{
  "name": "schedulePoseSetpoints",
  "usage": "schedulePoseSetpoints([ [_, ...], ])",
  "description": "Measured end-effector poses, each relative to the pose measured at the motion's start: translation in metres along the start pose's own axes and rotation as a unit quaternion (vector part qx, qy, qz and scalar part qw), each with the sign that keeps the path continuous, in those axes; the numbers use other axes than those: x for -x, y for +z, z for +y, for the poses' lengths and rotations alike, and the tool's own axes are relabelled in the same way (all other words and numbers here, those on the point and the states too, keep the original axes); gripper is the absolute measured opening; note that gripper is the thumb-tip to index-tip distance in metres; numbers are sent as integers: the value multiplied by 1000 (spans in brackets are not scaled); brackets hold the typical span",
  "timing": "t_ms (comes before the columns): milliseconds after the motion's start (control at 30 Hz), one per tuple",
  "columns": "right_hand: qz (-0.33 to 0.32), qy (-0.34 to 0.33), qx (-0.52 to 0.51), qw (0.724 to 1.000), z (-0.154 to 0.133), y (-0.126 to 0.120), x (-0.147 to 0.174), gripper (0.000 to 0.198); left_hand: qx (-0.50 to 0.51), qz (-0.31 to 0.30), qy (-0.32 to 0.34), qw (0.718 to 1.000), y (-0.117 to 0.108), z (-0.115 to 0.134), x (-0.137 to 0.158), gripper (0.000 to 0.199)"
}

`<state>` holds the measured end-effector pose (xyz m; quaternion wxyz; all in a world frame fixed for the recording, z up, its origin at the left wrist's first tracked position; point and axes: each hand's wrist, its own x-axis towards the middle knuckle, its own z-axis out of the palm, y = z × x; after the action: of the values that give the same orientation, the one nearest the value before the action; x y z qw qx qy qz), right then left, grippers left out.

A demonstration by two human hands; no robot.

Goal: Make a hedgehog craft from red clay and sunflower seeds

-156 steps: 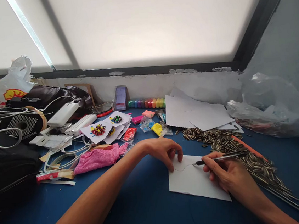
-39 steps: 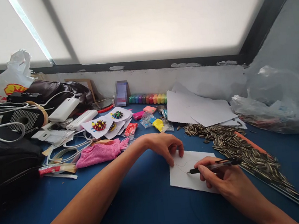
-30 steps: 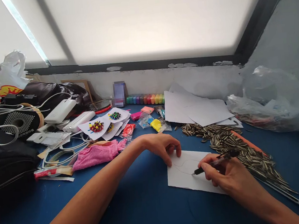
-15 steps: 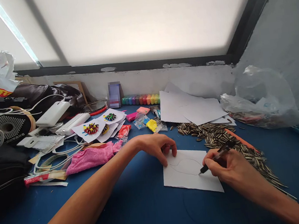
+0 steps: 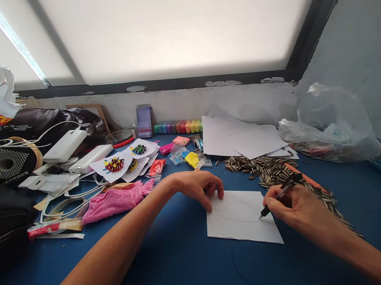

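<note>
A small white sheet of paper [image 5: 236, 228] lies on the blue table and bears a thin drawn outline, rounded with a point at its left end. At the sheet's upper left corner, my left hand [image 5: 200, 187] holds it down with thumb and forefinger, the other fingers curled under. My right hand [image 5: 294, 204] is closed around a black pen [image 5: 268, 208]. The pen's tip touches the paper at the lower right end of the outline. Beside and behind my right hand spreads a pile of striped sunflower seeds [image 5: 268, 168], partly hidden by it.
Larger white sheets [image 5: 237, 133] lie behind the seeds, with a clear plastic bag [image 5: 332, 132] at right. A phone [image 5: 144, 121] leans on the wall beside colored clay packs [image 5: 178, 127]. Left are decorated paper pieces [image 5: 113, 166], a pink cloth [image 5: 115, 202], cables and power banks [image 5: 64, 146].
The pen tip has moved slightly right along the paper, lengthening the lower line of the outline. My left hand keeps its place on the corner. The whole view has shifted slightly.
</note>
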<state>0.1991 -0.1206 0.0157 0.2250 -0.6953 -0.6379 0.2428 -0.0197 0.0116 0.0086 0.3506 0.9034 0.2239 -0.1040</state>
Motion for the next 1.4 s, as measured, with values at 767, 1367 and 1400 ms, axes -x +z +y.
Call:
schedulePoseSetpoints([
  [767, 17, -58, -14, 998, 6, -2, 1, 31, 6, 4, 14, 1000, 1, -4, -2, 41],
  [1367, -7, -144, -62, 988, -3, 36, 19, 36, 0, 4, 7, 1000, 1, -3, -2, 39],
  [1400, -9, -145, -64, 987, -2, 37, 19, 35, 0, 4, 7, 1000, 1, -3, -2, 39],
])
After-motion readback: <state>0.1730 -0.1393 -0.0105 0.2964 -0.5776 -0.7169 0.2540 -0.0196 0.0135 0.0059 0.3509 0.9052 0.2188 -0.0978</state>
